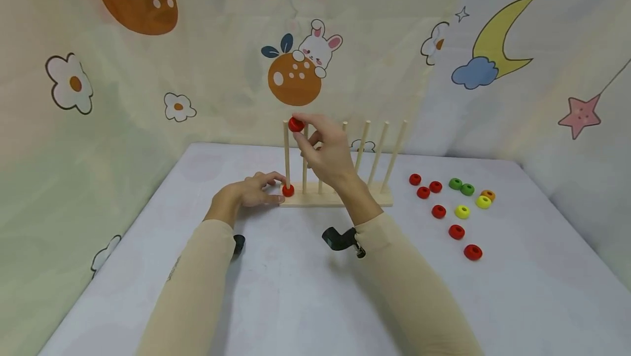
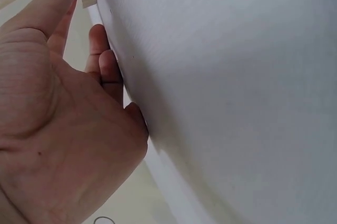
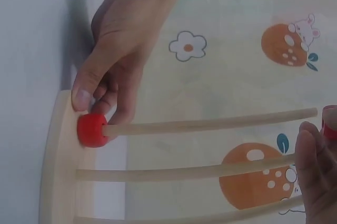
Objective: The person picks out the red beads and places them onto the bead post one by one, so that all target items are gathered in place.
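Observation:
My right hand (image 1: 327, 150) pinches a red bead (image 1: 296, 124) between thumb and forefinger, at the tip of the leftmost peg (image 1: 286, 150) and just right of it. The right wrist view shows this bead (image 3: 330, 122) at its right edge, beyond the peg's end. Another red bead (image 1: 288, 190) sits at the bottom of that peg. My left hand (image 1: 250, 190) holds the left end of the wooden peg stand (image 1: 340, 199), the thumb on the base's edge and the forefinger beside the lower bead. In the left wrist view the left hand (image 2: 63, 108) mostly hides the stand.
Several more upright pegs (image 1: 391, 156) rise from the stand to the right. Loose red beads (image 1: 439, 211), green beads (image 1: 467, 189), yellow beads (image 1: 483, 202) and an orange bead (image 1: 488, 195) lie on the white table (image 1: 291, 290) at the right. A patterned cloth (image 1: 227, 71) hangs behind.

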The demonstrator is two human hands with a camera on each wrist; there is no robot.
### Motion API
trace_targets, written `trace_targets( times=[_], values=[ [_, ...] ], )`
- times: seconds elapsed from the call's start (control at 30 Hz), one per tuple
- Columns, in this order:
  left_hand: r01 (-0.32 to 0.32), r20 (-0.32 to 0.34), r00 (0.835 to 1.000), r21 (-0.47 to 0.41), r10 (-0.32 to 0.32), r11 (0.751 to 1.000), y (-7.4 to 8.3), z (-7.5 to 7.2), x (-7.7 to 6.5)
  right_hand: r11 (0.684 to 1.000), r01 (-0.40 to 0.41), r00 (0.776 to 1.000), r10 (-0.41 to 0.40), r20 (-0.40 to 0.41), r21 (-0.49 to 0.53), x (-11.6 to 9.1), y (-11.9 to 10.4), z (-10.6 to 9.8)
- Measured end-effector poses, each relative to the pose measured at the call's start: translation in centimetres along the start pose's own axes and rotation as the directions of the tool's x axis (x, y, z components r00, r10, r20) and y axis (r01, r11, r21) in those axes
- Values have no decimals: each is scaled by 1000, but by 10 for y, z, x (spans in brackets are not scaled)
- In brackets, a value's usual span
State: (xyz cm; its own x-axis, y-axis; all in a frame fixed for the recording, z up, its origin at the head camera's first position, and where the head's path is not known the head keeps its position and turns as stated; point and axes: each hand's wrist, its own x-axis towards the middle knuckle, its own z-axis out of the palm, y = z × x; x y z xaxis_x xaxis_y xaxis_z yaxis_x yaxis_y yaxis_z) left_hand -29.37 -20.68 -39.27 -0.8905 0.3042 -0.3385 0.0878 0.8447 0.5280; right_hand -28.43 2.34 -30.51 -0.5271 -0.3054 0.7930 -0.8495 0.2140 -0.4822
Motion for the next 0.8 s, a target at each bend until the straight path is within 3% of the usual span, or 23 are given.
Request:
trace_targets(
  times=[0.17,0.4,0.6,0.8],
  values=[
    [-6,-1,1000,2,6,1000,-1,0,0,999,23,1000,-23,-6,-25,8,-2,6],
    [-7,-7,1000,9,7,1000,-2,2,2,964,-24,998,38,48,-265,15,-19,8],
    [-14,-5,1000,12,14,1000,2,1,0,945,-101,991,124,54,-311,21,-23,7],
    [-13,-4,1000,12,13,1000,0,1,0,939,-105,985,143,94,-326,23,-23,10]
  ],
)
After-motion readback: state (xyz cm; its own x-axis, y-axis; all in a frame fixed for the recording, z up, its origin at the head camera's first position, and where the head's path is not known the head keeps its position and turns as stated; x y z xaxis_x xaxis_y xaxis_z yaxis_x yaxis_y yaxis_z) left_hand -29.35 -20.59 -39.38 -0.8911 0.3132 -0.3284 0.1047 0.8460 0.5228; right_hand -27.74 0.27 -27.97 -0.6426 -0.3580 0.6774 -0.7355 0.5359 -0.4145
